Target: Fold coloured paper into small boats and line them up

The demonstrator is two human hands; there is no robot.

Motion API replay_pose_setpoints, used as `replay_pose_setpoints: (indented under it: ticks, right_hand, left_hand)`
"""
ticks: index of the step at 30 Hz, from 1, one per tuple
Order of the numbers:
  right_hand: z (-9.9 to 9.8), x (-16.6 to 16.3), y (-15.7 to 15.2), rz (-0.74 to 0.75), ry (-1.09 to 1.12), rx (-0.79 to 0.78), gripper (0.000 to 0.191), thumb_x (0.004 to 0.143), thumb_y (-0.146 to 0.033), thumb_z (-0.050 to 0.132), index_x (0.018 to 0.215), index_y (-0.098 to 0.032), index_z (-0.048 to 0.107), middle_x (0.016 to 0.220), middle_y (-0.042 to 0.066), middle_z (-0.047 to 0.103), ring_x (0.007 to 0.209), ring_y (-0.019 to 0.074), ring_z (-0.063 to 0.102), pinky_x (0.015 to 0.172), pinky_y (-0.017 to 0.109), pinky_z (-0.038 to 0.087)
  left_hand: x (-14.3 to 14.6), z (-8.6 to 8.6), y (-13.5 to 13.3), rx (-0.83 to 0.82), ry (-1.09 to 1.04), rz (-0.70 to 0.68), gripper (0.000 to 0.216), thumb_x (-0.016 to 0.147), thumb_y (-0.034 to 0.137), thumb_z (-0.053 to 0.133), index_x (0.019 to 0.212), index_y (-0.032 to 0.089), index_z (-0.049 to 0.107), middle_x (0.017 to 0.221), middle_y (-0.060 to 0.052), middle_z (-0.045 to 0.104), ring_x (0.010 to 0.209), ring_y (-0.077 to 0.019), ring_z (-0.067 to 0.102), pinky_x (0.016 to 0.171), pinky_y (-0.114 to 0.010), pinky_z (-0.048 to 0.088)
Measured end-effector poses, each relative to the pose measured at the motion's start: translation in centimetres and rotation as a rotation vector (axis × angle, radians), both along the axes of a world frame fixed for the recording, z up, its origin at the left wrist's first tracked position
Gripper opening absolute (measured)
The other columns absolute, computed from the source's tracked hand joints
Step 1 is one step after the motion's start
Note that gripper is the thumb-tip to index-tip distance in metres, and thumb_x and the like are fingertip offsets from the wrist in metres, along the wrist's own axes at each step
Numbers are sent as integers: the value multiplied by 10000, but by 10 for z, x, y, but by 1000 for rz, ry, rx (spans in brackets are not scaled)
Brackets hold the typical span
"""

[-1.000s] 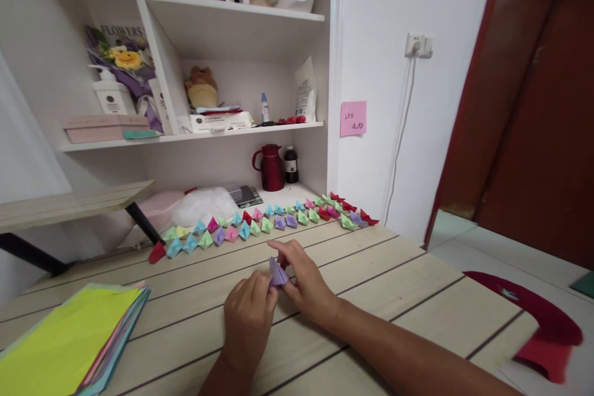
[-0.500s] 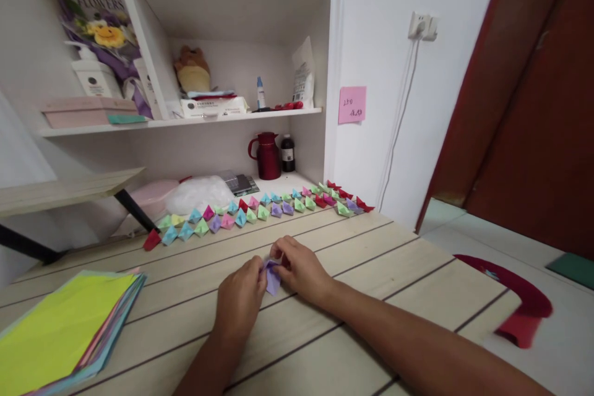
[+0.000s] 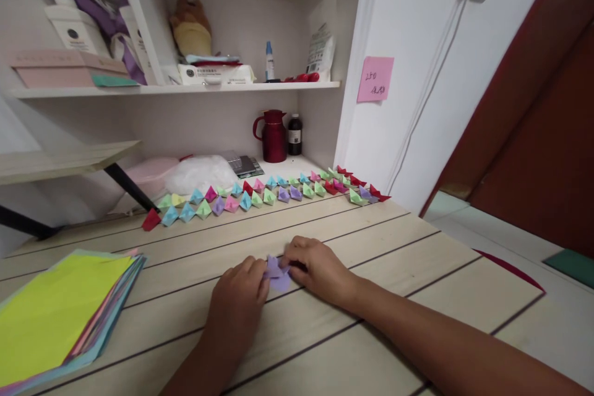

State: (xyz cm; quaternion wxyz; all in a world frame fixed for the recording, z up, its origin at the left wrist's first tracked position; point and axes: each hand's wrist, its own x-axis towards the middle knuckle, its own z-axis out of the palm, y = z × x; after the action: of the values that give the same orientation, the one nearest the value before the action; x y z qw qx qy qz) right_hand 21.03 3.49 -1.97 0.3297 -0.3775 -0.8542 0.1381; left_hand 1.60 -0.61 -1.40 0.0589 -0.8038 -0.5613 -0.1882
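Observation:
Between my hands, just over the table's middle, is a small piece of folded purple paper (image 3: 279, 277). My left hand (image 3: 241, 291) pinches its left side, thumb and fingers pressed together. On the right side, the closed fingers of my right hand (image 3: 315, 267) grip the same paper, hiding part of its edge. Its folds spread out a little, but the exact shape is partly covered. Beyond my hands, rows of small folded paper boats (image 3: 245, 200) in red, blue, green, pink and purple line the table's far edge.
A stack of coloured paper (image 3: 60, 315), yellow on top, lies at the left on the slatted wooden table (image 3: 352, 346). A raised wooden shelf (image 3: 65, 159) on black legs stands behind it. At the back are a red jug (image 3: 273, 137) and a dark bottle (image 3: 294, 135).
The purple paper has spread wider between my fingers, showing more of its folds. My hands are slightly further apart. The camera view has tilted down and shifted.

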Motion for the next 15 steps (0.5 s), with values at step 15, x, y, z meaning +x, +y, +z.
replay_pose_setpoints:
  ticks: [15]
  right_hand:
    - [20, 14, -9, 86, -353, 170, 205, 832, -188, 639, 1009, -260, 713, 903, 59, 661, 804, 201, 599, 719, 335, 442]
  left_hand:
    - [-23, 4, 3, 104, -483, 22, 239, 827, 176, 453, 934, 264, 647, 816, 13, 672, 679, -147, 639, 594, -250, 508]
